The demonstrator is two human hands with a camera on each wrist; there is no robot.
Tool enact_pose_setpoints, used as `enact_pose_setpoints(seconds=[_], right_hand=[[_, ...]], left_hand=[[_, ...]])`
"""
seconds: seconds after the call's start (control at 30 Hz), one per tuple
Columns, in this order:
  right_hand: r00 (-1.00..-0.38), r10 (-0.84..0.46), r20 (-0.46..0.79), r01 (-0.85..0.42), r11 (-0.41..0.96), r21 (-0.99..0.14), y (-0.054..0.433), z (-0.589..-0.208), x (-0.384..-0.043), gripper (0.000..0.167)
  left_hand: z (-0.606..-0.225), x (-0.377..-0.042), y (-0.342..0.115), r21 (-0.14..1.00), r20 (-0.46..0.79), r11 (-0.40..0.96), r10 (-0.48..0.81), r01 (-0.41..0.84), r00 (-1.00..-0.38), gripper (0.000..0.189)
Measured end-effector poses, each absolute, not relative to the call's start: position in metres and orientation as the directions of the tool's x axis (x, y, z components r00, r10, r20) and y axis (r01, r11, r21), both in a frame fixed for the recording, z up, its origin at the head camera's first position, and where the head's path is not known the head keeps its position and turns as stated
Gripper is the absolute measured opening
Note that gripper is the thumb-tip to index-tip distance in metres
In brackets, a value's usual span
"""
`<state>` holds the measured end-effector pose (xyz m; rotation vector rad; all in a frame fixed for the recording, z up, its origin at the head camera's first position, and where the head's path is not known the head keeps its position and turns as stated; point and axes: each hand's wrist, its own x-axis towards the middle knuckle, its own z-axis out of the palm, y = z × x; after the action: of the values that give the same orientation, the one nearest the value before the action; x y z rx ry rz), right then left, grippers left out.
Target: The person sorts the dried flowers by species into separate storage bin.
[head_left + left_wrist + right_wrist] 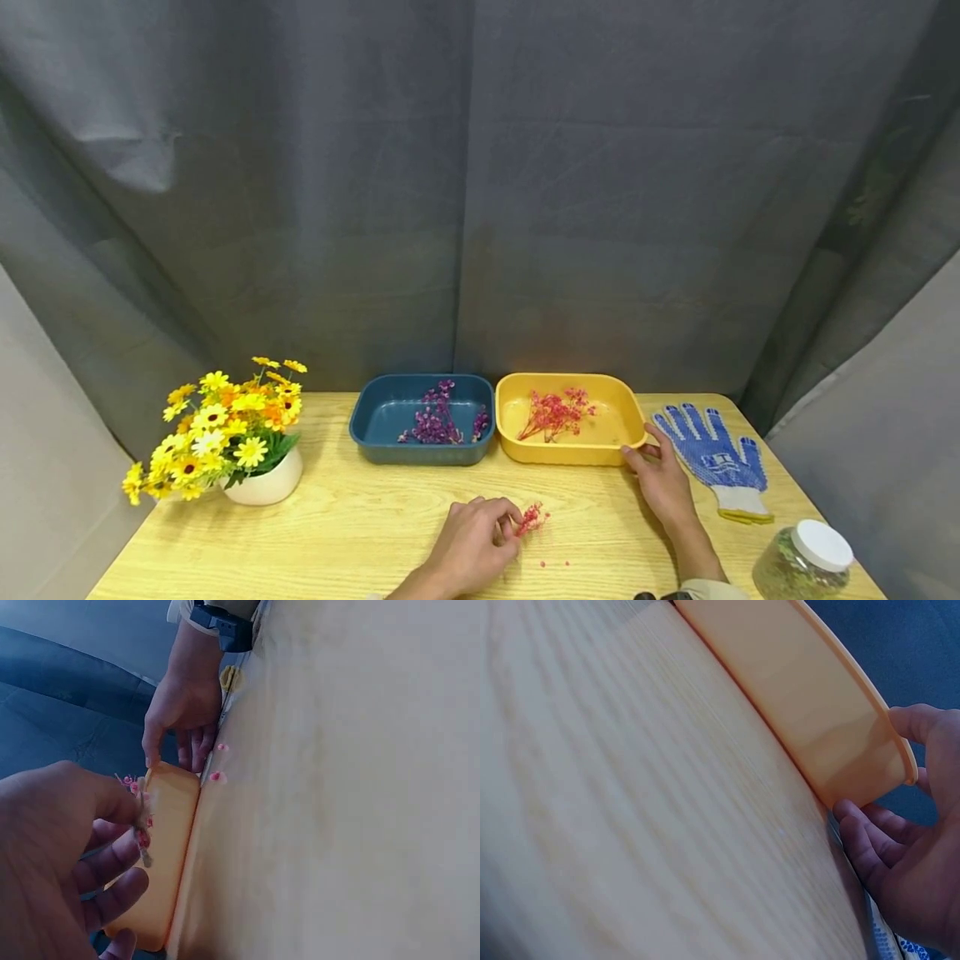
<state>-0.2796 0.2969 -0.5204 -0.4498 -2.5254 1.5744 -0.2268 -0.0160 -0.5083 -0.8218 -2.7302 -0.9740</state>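
My left hand [477, 542] is low over the table, thumb and forefinger pinching a small sprig of red dried flowers [531, 518]. In the left wrist view the sprig [142, 825] shows a short pale stem between those fingertips. At the near right corner of a yellow basin [570, 454], my right hand [663, 475] grips it. The right wrist view shows the thumb [915, 720] on the basin's rim and fingers at its lower corner. Inside the basin lie more red dried flowers [558, 414].
Left of the yellow basin stands a blue basin [423, 454] with purple dried flowers [437, 421]. A white pot [266, 483] of yellow flowers is at the left. On the right are a blue-and-white glove [716, 458] and a white-lidded jar [802, 562]. Red bits [543, 564] dot the table.
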Motion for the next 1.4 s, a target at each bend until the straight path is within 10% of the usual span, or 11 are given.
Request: enact_pose_setpoints(seconds=[1.4], right_hand=[[-0.943, 0.326, -0.059, 0.19, 0.388, -0.902, 0.296, -0.521, -0.278, 0.077]], left_hand=[[-0.453, -0.311, 0.026, 0.272, 0.541, 0.759, 0.388, 0.592, -0.746, 0.014]])
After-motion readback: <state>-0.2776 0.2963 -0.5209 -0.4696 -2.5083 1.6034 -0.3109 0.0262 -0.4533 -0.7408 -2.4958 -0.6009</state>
